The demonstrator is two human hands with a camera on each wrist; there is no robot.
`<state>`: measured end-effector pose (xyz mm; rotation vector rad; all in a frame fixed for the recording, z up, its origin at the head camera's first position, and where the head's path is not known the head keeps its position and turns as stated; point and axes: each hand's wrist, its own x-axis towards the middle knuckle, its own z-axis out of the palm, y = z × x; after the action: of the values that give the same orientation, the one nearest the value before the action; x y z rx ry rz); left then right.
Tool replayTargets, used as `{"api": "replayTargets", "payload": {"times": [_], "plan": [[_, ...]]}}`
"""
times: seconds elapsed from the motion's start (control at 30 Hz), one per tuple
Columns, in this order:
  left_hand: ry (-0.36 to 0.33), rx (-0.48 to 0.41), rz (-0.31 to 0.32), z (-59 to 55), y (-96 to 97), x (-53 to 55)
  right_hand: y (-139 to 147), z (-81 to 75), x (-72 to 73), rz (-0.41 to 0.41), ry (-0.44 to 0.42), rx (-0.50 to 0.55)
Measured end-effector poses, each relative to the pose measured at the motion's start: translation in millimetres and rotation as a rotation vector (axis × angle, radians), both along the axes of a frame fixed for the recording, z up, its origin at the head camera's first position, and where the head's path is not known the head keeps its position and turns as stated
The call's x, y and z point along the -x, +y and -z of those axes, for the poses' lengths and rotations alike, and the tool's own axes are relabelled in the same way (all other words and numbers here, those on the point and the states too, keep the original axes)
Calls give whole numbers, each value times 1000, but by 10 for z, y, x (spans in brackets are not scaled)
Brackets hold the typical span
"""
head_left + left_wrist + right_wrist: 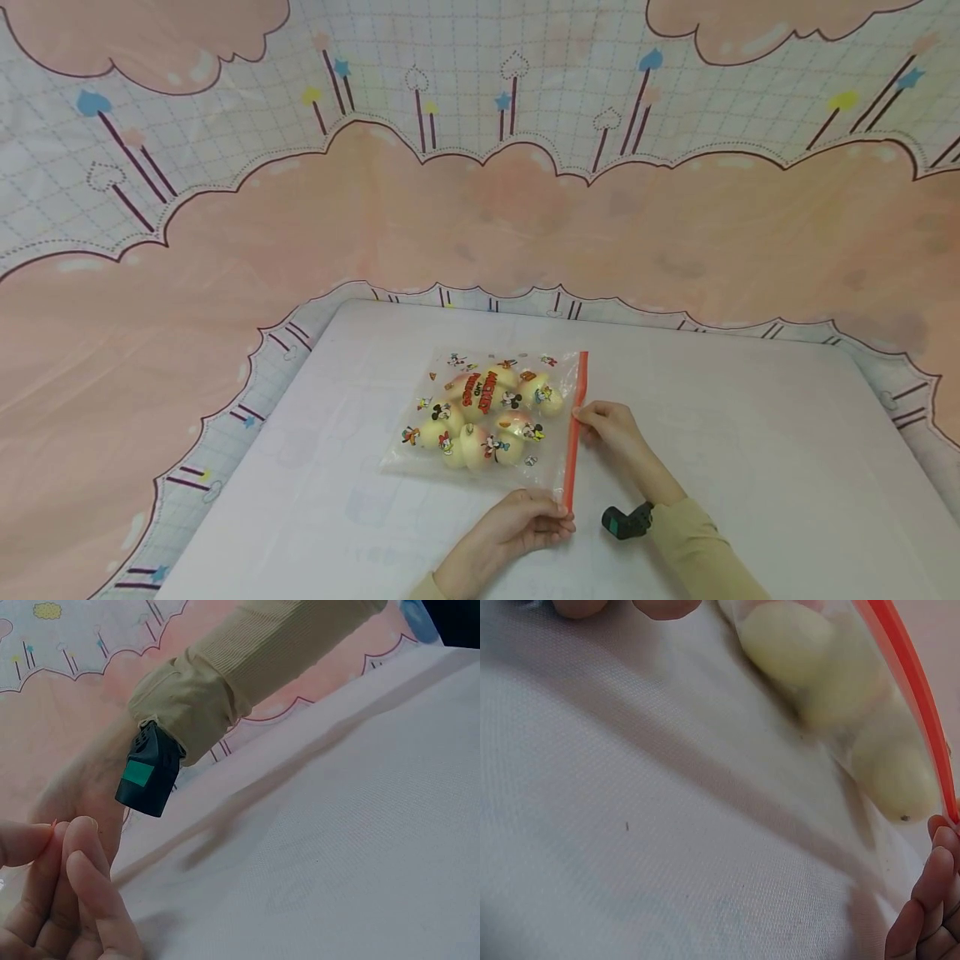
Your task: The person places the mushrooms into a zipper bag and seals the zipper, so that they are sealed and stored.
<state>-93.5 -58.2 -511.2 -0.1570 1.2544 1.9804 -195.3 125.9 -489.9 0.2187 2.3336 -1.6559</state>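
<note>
A clear zip bag point(405, 454) printed with cartoon figures lies on the white table, its red zip strip point(578, 379) along the right side. Inside are several round, pale yellow fruits point(474, 446) with a pink blush, resembling peaches. My left hand point(517, 525) pinches the near end of the strip between thumb and fingers; the left wrist view shows a bit of red at its fingertips point(84, 832). Farther up the strip, about midway, my right hand point(618, 433) pinches it between thumb and forefinger. In the right wrist view only the right fingertips point(667, 606) show, at the top edge.
A black wrist camera point(626, 522) with a green patch sits at the right sleeve cuff point(678, 525). The white table point(300, 500) extends around the bag on all sides. Behind it hangs a pink and white patterned cloth point(487, 225).
</note>
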Motion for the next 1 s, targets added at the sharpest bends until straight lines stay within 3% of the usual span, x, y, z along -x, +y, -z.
{"api": "replayTargets", "payload": {"times": [1.0], "plan": [[1,-18,-2,-14,3,-5,17,-36,109,-16,-3,-17]]}}
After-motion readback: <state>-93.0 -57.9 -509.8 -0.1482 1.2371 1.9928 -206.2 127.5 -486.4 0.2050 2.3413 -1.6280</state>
